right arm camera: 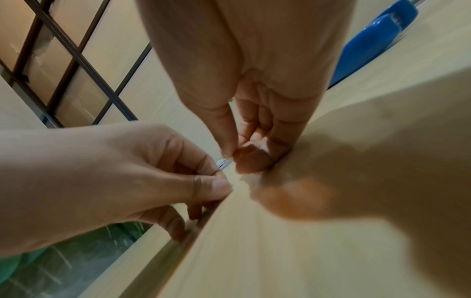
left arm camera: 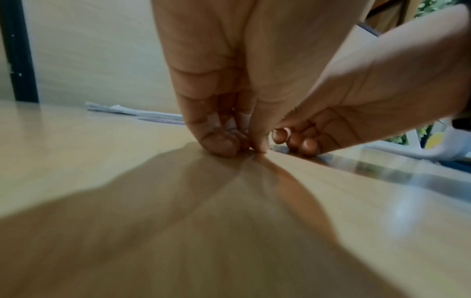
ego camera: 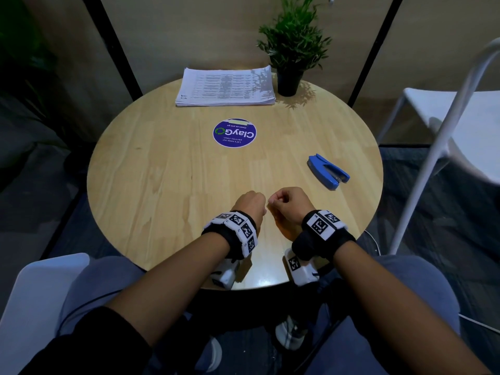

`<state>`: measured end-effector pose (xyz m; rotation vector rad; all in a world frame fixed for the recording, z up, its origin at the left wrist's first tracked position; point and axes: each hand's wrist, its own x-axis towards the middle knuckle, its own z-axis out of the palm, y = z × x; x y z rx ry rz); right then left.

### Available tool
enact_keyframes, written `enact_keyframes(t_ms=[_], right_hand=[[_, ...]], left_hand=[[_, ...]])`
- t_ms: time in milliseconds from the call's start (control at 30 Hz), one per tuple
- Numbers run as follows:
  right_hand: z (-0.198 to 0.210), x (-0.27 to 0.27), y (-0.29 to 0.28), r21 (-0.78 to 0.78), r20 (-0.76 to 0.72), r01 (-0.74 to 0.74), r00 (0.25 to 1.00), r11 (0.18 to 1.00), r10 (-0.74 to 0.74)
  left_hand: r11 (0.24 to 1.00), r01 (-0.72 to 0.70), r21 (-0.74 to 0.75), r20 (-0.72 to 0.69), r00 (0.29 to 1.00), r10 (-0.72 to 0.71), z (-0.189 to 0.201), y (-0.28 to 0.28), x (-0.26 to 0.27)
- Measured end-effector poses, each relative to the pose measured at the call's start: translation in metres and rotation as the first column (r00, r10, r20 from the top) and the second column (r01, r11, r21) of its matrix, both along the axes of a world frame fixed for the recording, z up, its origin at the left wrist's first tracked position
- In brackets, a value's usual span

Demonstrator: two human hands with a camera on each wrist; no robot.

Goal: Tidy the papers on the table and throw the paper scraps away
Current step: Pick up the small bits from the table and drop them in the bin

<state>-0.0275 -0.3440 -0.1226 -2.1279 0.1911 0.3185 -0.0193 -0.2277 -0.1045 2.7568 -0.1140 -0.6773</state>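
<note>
Left hand (ego camera: 250,203) and right hand (ego camera: 290,203) meeting fingertip to fingertip on the bench (ego camera: 162,171) — both pinching a small pale scrap (right arm camera: 224,162), papers (ego camera: 226,86) stacked at far edge.

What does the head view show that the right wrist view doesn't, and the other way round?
Only the head view shows the stack of papers at the far edge, the potted plant beside it, the round purple sticker and the white chair. Only the right wrist view shows a small silvery bit between the fingers of the two hands; what it is cannot be told. Both show the left hand and right hand close together with curled fingers on the wooden table, and the blue stapler.
</note>
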Motion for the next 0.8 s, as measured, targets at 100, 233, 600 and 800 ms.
enact_keyframes(t_ms=[100,233,600,800], right_hand=[[0.001,0.0,0.001,-0.006,-0.005,0.003,1.0,1.0,-0.003],[0.002,-0.001,0.003,-0.013,-0.028,0.02,0.999,1.0,-0.02],[0.046,-0.002,0.077,0.142,0.035,-0.104,0.994,0.984,0.1],[0.074,-0.008,0.184,0.148,0.07,-0.298,0.954,0.943,0.29]], left_hand=[[0.997,-0.048,-0.058,-0.034,0.998,0.046,0.001,0.003,0.002],[0.972,-0.15,-0.182,-0.057,0.988,0.142,0.005,0.018,0.001],[0.877,-0.222,-0.426,0.055,0.961,0.27,0.069,0.131,-0.016],[0.85,-0.331,-0.41,0.097,0.911,0.402,0.086,0.234,-0.048]])
